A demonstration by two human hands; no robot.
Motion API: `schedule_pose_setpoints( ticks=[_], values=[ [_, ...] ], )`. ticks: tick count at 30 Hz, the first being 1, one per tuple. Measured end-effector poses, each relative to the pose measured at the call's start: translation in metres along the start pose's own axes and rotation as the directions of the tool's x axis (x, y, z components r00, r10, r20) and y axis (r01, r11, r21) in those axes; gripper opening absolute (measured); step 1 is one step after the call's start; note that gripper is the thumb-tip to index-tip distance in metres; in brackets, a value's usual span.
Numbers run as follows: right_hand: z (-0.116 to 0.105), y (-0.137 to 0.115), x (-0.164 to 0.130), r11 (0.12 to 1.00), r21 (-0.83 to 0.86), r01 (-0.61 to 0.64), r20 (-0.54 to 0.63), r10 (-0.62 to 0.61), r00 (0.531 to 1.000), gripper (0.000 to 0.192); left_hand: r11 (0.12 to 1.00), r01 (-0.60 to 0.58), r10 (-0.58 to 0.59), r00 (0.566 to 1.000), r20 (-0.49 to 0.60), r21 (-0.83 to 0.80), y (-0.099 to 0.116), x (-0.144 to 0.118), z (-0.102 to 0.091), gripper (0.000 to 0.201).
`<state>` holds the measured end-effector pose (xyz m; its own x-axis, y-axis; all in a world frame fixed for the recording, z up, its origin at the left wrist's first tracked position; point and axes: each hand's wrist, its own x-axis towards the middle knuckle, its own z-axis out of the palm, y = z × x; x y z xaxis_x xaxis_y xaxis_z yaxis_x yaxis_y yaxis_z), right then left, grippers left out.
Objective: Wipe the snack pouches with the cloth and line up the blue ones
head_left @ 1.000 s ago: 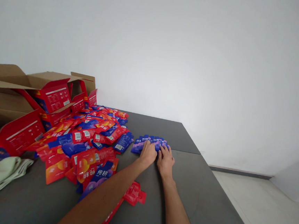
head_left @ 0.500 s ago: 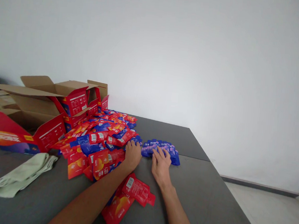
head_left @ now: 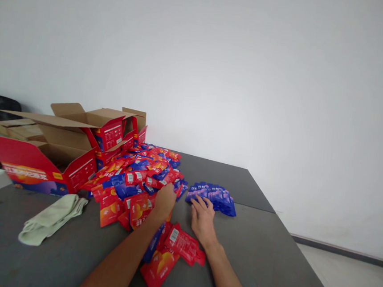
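Note:
My left hand (head_left: 164, 200) rests on the near right edge of a big pile of red and blue sachets (head_left: 135, 176), fingers curled over the packets; I cannot tell whether it grips one. My right hand (head_left: 201, 216) lies flat on the dark grey table (head_left: 252, 256), fingers spread, with the fingertips just short of a fanned row of blue sachets (head_left: 214, 193). A few red sachets (head_left: 174, 247) lie between my forearms near the front.
Open red and brown cardboard boxes (head_left: 60, 150) stand at the back left. A pale green cloth (head_left: 52, 218) lies at the left. The table's right edge drops to a light floor (head_left: 350, 282). A white wall rises behind.
My left hand has moved left from the blue row onto the mixed pile. My right hand has slid back from the blue sachets. The view has shifted left.

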<state>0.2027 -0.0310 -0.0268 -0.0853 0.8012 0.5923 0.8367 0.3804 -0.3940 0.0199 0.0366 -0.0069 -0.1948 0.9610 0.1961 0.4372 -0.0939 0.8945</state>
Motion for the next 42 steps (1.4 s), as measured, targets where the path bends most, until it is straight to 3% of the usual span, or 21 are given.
schedule_pose_setpoints(
  ticks=[3,5,8,10,12,14,16,18,21,28,33,35,37,39,42],
  values=[
    [-0.002,-0.004,0.001,0.998,0.067,-0.004,-0.02,0.006,1.0,0.033,0.996,0.042,-0.044,0.999,-0.019,-0.077,0.003,-0.006,-0.008,0.013],
    [-0.002,-0.008,0.0,0.987,0.16,-0.021,-0.015,0.024,1.0,0.032,0.955,0.078,-0.054,0.995,0.088,-0.286,0.006,-0.015,-0.007,0.016],
    [-0.003,-0.016,0.0,0.928,0.349,-0.131,0.034,0.127,0.991,0.03,0.73,0.23,-0.047,0.956,0.288,-0.644,0.014,-0.031,0.002,0.024],
    [-0.005,-0.02,0.0,0.853,0.468,-0.232,0.093,0.213,0.973,0.031,0.622,0.281,-0.026,0.94,0.339,-0.731,0.021,-0.04,0.008,0.028],
    [-0.008,-0.023,0.0,0.759,0.564,-0.326,0.162,0.286,0.944,0.035,0.578,0.298,-0.007,0.933,0.361,-0.76,0.027,-0.046,0.012,0.029],
    [-0.012,-0.023,0.0,0.665,0.632,-0.398,0.216,0.343,0.914,0.038,0.603,0.291,0.006,0.929,0.369,-0.743,0.031,-0.049,0.013,0.026],
    [-0.015,-0.022,0.001,0.597,0.672,-0.438,0.243,0.381,0.892,0.038,0.689,0.256,0.018,0.929,0.369,-0.678,0.032,-0.05,0.012,0.024],
    [-0.018,-0.02,0.0,0.565,0.687,-0.457,0.257,0.399,0.88,0.037,0.778,0.204,0.046,0.925,0.377,-0.595,0.03,-0.051,0.013,0.02],
    [-0.021,-0.02,0.001,0.55,0.679,-0.486,0.283,0.414,0.865,0.036,0.834,0.145,0.083,0.921,0.381,-0.532,0.024,-0.051,0.014,0.012],
    [-0.027,-0.023,0.002,0.63,0.632,-0.451,0.228,0.405,0.885,0.045,0.874,0.159,0.032,0.924,0.381,-0.459,0.023,-0.051,0.014,0.007],
    [-0.022,-0.019,0.001,0.641,0.609,-0.466,0.2,0.445,0.873,0.048,0.826,0.195,-0.02,0.948,0.318,-0.529,0.021,-0.052,0.021,0.055],
    [-0.019,-0.011,0.002,0.674,0.581,-0.455,0.191,0.43,0.882,0.047,0.807,0.193,-0.036,0.96,0.279,-0.558,0.021,-0.048,0.027,0.064],
    [-0.018,0.002,0.005,0.766,0.498,-0.406,0.106,0.411,0.906,0.043,0.794,0.187,-0.047,0.968,0.248,-0.578,0.024,-0.041,0.033,0.067],
    [-0.018,0.02,0.008,0.884,0.317,-0.344,-0.059,0.38,0.923,0.041,0.788,0.192,-0.071,0.972,0.224,-0.585,0.032,-0.031,0.04,0.068],
    [-0.02,0.048,0.01,0.963,0.038,-0.268,-0.206,0.27,0.941,0.042,0.804,0.262,-0.167,0.961,0.221,-0.533,0.047,-0.015,0.055,0.066]
  ],
)
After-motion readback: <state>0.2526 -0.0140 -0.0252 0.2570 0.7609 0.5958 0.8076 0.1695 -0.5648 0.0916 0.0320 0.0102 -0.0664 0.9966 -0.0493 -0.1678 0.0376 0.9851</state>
